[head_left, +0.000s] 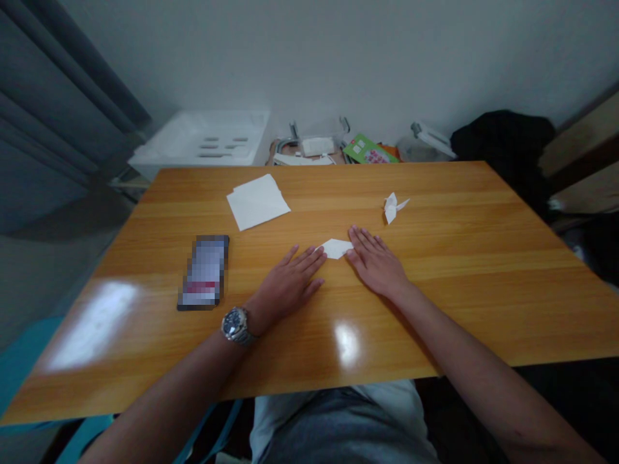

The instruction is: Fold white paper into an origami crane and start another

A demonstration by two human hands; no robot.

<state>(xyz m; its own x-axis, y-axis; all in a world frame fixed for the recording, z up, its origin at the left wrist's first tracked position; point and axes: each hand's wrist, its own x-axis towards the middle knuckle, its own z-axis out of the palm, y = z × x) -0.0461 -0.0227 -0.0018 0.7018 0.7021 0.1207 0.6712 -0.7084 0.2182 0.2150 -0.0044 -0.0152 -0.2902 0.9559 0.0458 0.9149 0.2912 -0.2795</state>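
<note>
A small folded piece of white paper [337, 249] lies flat on the wooden table [464, 258], its visible part pointed at the ends. My left hand [293, 278] rests palm down with fingers stretched, its fingertips on the paper's left end. A metal watch is on that wrist. From the other side, my right hand [374, 260] lies flat, fingers out, touching the paper's right end. Parts of both ends are hidden under the fingers. Beyond my right hand stands a white folded paper crane [393, 207].
White paper sheets [258, 201] lie at the back left of the table. A phone [204, 272] with a blurred screen is left of my left hand. Behind the table are a white plastic tray [169, 138], a green booklet [370, 151] and a dark cloth heap [503, 142].
</note>
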